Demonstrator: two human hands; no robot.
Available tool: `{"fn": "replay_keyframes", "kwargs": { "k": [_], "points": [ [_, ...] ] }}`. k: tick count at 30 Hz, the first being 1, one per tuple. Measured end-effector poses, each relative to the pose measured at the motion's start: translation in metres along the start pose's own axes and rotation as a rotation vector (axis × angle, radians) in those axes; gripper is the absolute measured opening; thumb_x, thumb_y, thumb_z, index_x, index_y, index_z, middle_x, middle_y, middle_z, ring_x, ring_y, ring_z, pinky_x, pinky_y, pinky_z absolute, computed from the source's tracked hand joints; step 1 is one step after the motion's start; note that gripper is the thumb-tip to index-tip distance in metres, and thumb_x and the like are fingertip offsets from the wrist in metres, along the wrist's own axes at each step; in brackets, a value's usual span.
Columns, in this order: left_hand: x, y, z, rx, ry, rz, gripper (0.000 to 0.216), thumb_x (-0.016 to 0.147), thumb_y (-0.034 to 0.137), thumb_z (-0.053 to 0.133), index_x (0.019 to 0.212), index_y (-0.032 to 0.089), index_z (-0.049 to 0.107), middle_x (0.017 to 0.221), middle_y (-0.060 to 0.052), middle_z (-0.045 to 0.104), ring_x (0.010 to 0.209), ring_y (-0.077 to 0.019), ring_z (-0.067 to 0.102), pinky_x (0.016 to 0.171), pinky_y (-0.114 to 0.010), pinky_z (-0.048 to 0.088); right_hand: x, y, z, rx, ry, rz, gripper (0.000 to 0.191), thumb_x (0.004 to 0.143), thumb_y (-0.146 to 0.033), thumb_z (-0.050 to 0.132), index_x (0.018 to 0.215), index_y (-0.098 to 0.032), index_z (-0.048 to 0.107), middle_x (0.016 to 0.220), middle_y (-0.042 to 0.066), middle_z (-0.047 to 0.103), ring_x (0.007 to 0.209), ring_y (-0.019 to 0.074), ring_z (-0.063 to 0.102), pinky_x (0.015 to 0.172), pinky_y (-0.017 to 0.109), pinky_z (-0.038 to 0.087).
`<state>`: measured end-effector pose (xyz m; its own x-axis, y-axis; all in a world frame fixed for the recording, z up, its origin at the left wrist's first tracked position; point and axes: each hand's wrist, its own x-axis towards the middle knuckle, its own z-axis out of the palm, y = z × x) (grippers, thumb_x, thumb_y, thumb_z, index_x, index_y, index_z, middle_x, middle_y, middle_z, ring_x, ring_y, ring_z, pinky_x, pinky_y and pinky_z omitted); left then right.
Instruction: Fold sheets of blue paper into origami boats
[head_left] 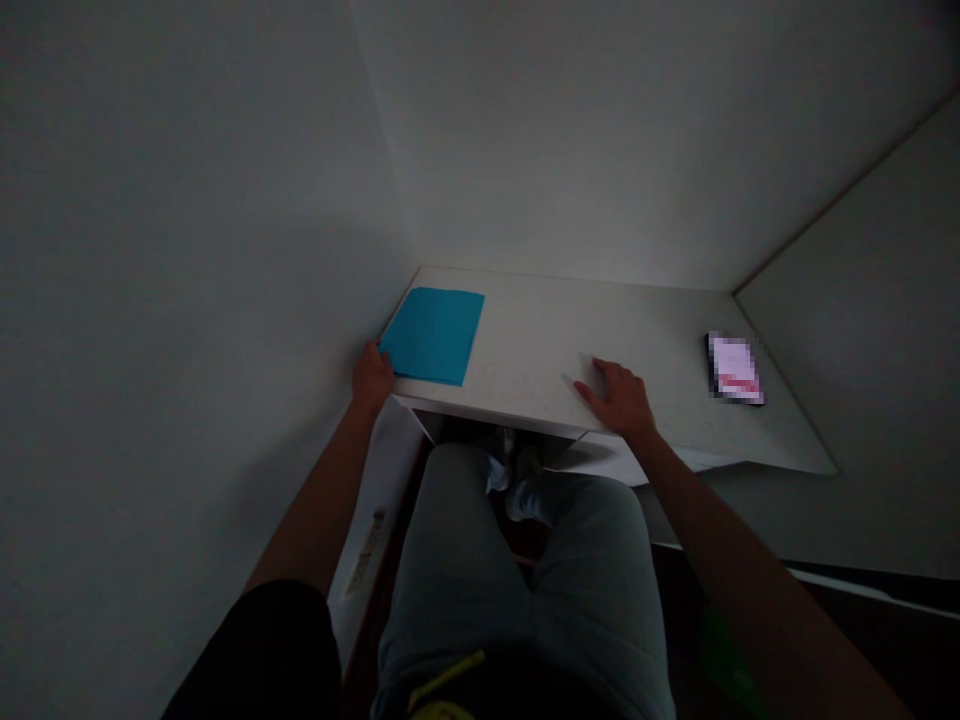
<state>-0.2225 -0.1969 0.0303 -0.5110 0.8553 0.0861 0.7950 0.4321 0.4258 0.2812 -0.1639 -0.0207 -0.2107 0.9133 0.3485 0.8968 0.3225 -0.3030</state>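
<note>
A blue sheet of paper (436,334) lies flat at the left end of a white desk (660,330) set into a corner. My left hand (372,376) rests at the desk's near left corner, touching the sheet's near corner; its fingers are curled and partly hidden. My right hand (619,394) lies flat on the desk's front edge near the middle, fingers stretched out, holding nothing. It seems to rest on a faint white sheet, hard to make out in the dim light.
A phone (734,369) with a lit screen lies at the desk's right end. White walls close in on the left, back and right. My legs in grey trousers (480,560) are under the desk's front edge.
</note>
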Motion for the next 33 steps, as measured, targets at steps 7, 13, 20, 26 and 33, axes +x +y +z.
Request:
{"fn": "replay_keyframes", "kwargs": {
  "k": [7,13,20,26,33],
  "points": [
    [-0.014,0.013,0.0,0.123,0.219,0.112,0.049,0.107,0.028,0.052,0.152,0.01,0.057,0.158,-0.027,0.055,0.152,-0.0417,0.049,0.128,-0.061,0.041,0.0,0.001,0.0,-0.011,0.004,-0.009,0.078,0.106,-0.077,0.042,0.15,-0.016,0.06,0.142,0.024,0.071,0.127,0.0415,0.067,0.107,0.058,0.052],
    [-0.006,0.052,0.02,0.095,0.098,0.342,0.058,0.11,0.045,0.049,0.16,0.017,0.057,0.17,-0.017,0.051,0.161,-0.0367,0.041,0.135,-0.054,0.033,0.0,0.002,0.001,-0.015,0.006,-0.016,0.078,0.106,-0.077,0.04,0.15,-0.016,0.061,0.143,0.024,0.07,0.128,0.0413,0.066,0.106,0.058,0.052],
    [0.002,0.071,0.043,0.212,-0.064,0.299,0.08,0.11,0.063,0.037,0.173,0.014,0.042,0.183,-0.016,0.034,0.173,-0.037,0.019,0.141,-0.058,0.015,0.001,-0.002,-0.002,-0.031,0.008,-0.006,0.071,0.107,-0.072,0.045,0.148,-0.016,0.062,0.141,0.024,0.071,0.126,0.0402,0.067,0.107,0.056,0.053],
    [-0.004,0.065,0.051,0.276,-0.187,0.247,0.094,0.107,0.075,0.027,0.179,0.014,0.029,0.187,-0.017,0.02,0.174,-0.0409,0.013,0.139,-0.066,0.012,0.001,-0.003,-0.004,-0.061,-0.007,-0.011,0.069,0.107,-0.071,0.045,0.146,-0.016,0.062,0.143,0.023,0.071,0.127,0.0387,0.067,0.107,0.053,0.053],
    [-0.014,0.065,0.051,0.246,-0.184,0.251,0.095,0.105,0.077,0.031,0.178,0.016,0.03,0.187,-0.019,0.02,0.174,-0.044,0.012,0.137,-0.071,0.012,0.001,-0.003,-0.002,0.006,0.016,-0.01,0.071,0.106,-0.076,0.042,0.143,-0.019,0.065,0.141,0.022,0.072,0.126,0.0392,0.066,0.107,0.057,0.052]
  ]
}}
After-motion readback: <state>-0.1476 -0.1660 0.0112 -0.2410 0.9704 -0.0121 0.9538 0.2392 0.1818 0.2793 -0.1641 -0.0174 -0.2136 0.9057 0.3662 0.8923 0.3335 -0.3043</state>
